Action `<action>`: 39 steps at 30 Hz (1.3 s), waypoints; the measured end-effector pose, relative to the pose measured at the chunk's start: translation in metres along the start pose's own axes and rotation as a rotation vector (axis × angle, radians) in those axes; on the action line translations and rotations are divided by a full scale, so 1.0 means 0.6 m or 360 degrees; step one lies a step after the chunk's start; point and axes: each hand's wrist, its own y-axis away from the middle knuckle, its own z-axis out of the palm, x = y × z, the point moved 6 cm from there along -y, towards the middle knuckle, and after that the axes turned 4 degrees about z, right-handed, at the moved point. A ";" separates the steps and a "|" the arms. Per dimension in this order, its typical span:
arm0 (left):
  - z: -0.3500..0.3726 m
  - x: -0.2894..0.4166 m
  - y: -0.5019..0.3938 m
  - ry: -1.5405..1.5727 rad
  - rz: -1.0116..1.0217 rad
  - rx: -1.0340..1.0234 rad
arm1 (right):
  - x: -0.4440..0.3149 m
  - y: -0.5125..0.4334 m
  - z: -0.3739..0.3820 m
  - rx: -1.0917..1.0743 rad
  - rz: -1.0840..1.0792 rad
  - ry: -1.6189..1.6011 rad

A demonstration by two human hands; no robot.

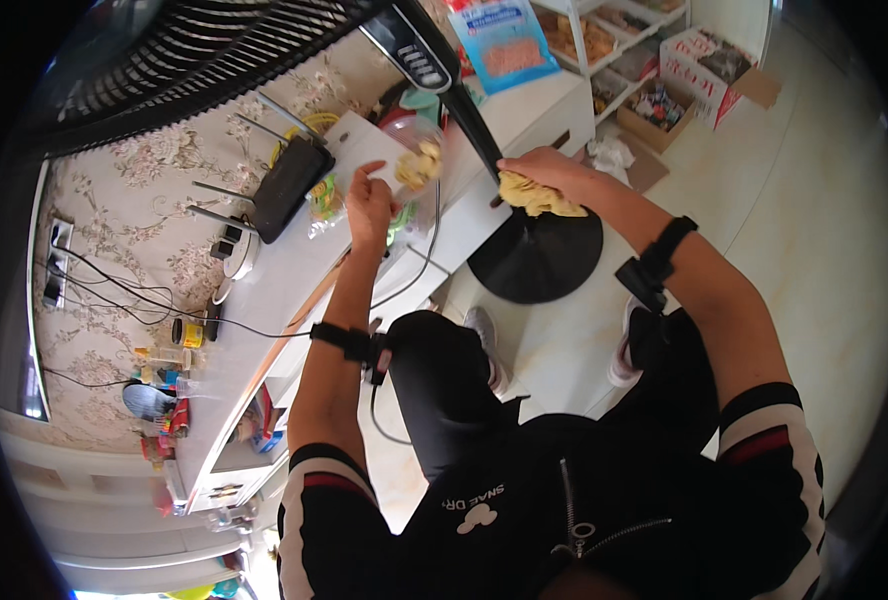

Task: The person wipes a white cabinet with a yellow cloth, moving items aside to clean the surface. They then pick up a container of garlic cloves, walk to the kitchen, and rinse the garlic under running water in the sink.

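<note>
My right hand (545, 169) holds a crumpled yellow cloth (538, 196) against the lower pole of a black pedestal fan (475, 124). The fan's round base (538, 259) stands on the floor below the cloth. My left hand (370, 199) is over the white cabinet top, its index finger extended, with nothing seen in its grasp. Close by it lie a small clear packet with green and yellow print (325, 201) and a clear plastic container (418, 154) of pale yellow pieces. The fan's control panel (418, 60) and its caged head (189, 67) are at the upper left.
A black router (292, 187) with antennas and a white round device (241, 255) stand by the wall. A thin black cable hangs beside the cabinet (463, 225). A blue food bag (505, 45) leans behind the fan. Cardboard boxes (658, 105) stand on the floor beside a white rack.
</note>
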 end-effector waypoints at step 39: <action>-0.361 -0.012 0.128 -0.1424 -0.0890 0.0683 | -0.418 0.111 0.042 0.1113 -0.2297 0.0308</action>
